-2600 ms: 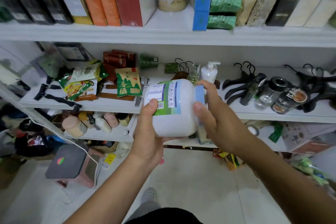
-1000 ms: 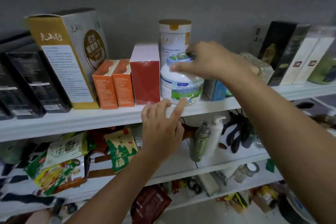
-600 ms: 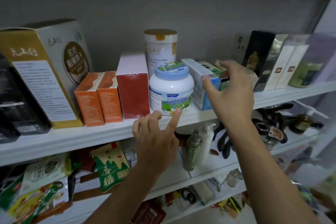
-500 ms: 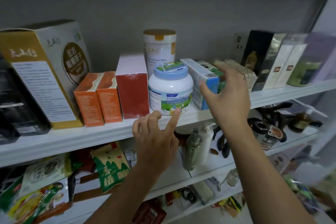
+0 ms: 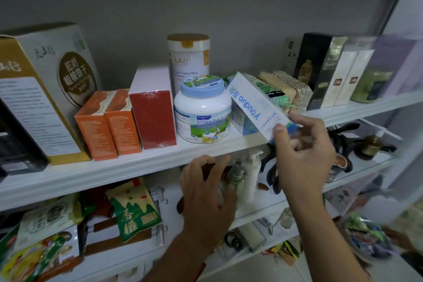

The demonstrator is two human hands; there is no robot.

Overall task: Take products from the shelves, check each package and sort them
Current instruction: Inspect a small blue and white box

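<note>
Youduo box [image 5: 254, 107] tilts over the upper shelf [image 5: 114, 171], its near end out past the front lip at 5 o'clock. Right hand [image 5: 304, 144] pinches that corner, thumb on top, fingers curled beneath. Blue-lidded jar [image 5: 202, 110] crowds it at 9 o'clock, just beside. Green packets [image 5: 272, 91] and grain bricks [image 5: 295, 89] pack in at 2 o'clock. Open air lies before the lip. Left hand [image 5: 206, 190] hovers under the shelf at 7 o'clock, fingers loosely spread, holding nothing.

Everything is seen through one wide-angle head camera, held close in and faced straight at the upper shelf [image 5: 137, 168], met about level, while the lower shelf [image 5: 272, 202] is looked down upon.
</note>
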